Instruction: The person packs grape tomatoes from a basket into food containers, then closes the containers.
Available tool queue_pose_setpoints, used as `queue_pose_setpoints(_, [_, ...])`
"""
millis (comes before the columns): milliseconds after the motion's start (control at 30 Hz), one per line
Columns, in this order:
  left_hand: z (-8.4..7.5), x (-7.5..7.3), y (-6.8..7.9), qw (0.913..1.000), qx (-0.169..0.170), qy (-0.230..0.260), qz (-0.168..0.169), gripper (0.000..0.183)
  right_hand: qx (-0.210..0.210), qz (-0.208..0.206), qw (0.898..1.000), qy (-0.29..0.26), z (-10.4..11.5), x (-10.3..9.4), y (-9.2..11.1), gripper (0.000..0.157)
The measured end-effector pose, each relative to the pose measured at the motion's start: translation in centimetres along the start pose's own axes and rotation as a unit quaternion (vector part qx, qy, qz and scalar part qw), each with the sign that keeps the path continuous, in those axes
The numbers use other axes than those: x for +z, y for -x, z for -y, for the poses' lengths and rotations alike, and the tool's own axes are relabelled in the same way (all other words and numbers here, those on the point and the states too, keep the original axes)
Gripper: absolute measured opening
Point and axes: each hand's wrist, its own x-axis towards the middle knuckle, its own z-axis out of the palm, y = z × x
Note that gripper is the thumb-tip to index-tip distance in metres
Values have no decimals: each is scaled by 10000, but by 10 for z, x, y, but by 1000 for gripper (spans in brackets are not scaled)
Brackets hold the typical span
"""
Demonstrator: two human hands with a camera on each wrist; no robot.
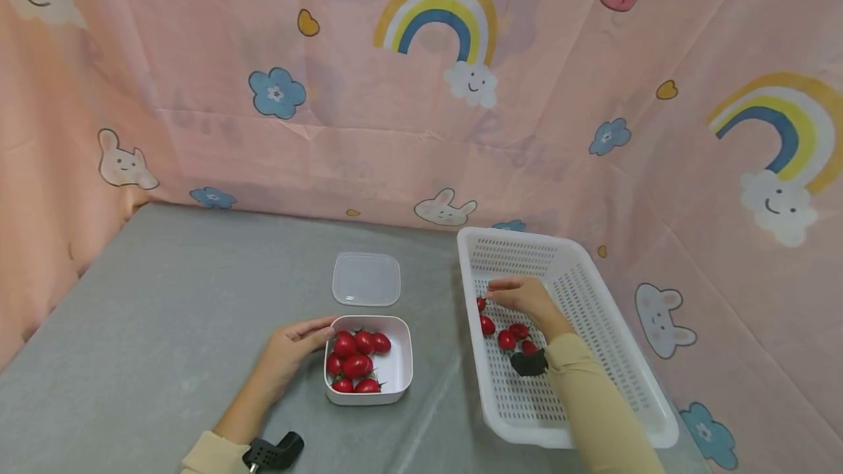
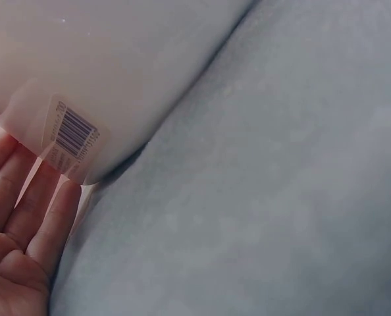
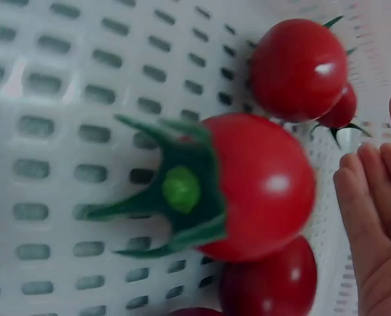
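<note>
A small white box (image 1: 402, 360) holding several cherry tomatoes (image 1: 358, 366) stands on the grey-covered table. At its left side is my left hand (image 1: 294, 347), fingertips against the wall and rim; in the left wrist view, the straight fingers (image 2: 47, 227) touch the box wall beside a barcode label (image 2: 76, 133). My right hand (image 1: 527, 301) reaches into the white perforated basket (image 1: 628, 379), fingers stretched toward a cherry tomato (image 1: 481, 304) near the left wall. More tomatoes (image 3: 264, 187) with green stems lie on the basket floor; the right wrist view shows nothing between fingers and thumb.
A clear flat lid (image 1: 366, 279) lies behind the box. Pink patterned cloth (image 1: 369, 145) hangs along the table's back and right side. Black wrist mounts (image 1: 273, 452) show at both sleeves; the right one overlaps the basket floor.
</note>
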Motion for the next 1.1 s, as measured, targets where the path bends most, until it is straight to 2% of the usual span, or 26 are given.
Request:
queue_pose_setpoints(233, [3, 0, -1, 9999, -11, 156, 37, 39, 193, 56, 9996, 187, -5, 12, -9, 40])
queue_pose_setpoints(600, [2, -1, -1, 9999, -9, 140, 42, 38, -3, -33, 9966, 818, -3, 19, -13, 36])
queue_pose_setpoints(900, [1, -1, 0, 9999, -33, 145, 45, 39, 77, -1, 9973, 726, 2, 20, -12, 35])
queue_pose_setpoints(1100, [1, -1, -1, 9999, -43, 135, 40, 39, -49, -317, 9991, 279, 17, 5, -4, 45])
